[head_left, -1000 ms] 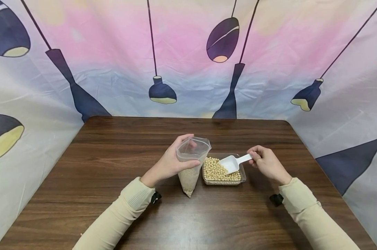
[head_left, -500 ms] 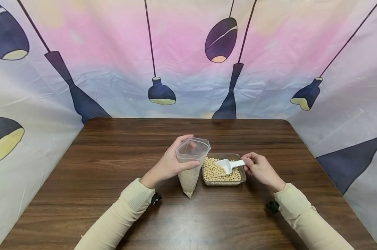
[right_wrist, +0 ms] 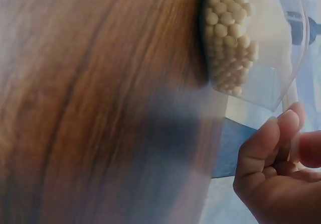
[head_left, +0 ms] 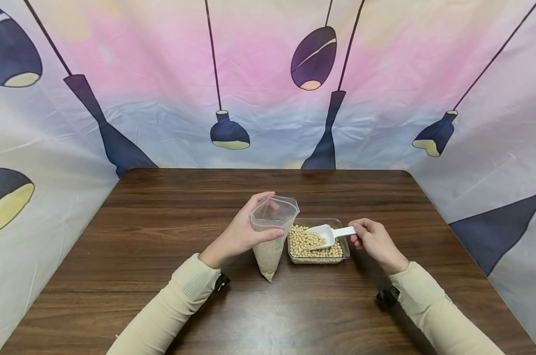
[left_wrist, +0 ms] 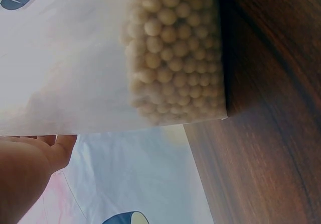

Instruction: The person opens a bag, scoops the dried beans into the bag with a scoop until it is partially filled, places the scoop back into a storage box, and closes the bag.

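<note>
1. A clear bag [head_left: 269, 249], part filled with beans [left_wrist: 173, 58], is gripped by the left hand [head_left: 238, 230], thumb and fingers curved around its open top.
2. Just beside it, more beans are held in a clear box [head_left: 317, 261] on the table [head_left: 268, 315].
3. Over these, 1 white scoop [head_left: 325, 234] is pinched by its handle in the right hand [head_left: 379, 242].

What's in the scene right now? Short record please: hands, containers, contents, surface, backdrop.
left hand: holds clear bag near its open mouth
bag contents: round beige beans in the lower part
right hand: pinches handle of white scoop
scoop: some beans in it, inside the tray's outline in the head view
clear tray: holds beans, right of bag
surface: wood-grain table
backdrop: pastel, printed with hanging lamps
</note>
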A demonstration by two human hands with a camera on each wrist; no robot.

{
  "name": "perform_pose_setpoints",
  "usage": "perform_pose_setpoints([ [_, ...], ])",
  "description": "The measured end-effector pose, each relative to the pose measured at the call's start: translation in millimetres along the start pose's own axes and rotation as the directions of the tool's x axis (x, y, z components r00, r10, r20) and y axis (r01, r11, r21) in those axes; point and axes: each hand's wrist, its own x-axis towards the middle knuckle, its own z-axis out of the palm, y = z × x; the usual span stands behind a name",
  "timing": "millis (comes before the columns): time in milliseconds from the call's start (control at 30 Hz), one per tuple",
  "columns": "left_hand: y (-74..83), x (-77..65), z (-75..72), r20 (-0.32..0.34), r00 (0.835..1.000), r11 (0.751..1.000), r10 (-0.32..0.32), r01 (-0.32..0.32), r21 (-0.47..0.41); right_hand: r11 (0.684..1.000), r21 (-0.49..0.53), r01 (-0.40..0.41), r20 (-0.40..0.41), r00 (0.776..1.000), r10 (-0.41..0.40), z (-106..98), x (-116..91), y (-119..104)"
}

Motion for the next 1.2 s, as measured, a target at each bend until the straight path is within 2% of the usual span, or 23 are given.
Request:
perform_pose_setpoints([
  [300,0.7,-1.5,-0.5,0.000,1.000,1.000,-0.001,0.001,0.004,0.984,0.174,-0.049,0.018,0.999,0.046,-11.8,-2.0,2.6],
  [567,0.2,-1.6,0.0,-0.007,1.000,1.000,0.006,-0.006,0.002,0.965,0.262,-0.024,0.025,1.000,0.018,-25.4,-7.5,-14.3],
  [833,1.2,-1.2,-1.2,-0.003,1.000,1.000,0.001,-0.001,0.006,0.912,0.403,0.071,-0.003,0.997,-0.076,-32.2,-15.6,-48.5],
  [1200,0.6,-0.4,0.3,-0.001,1.000,1.000,-0.012,0.012,0.012,0.832,0.510,0.217,-0.033,0.972,-0.234,-20.4,-24.3,-89.4],
])
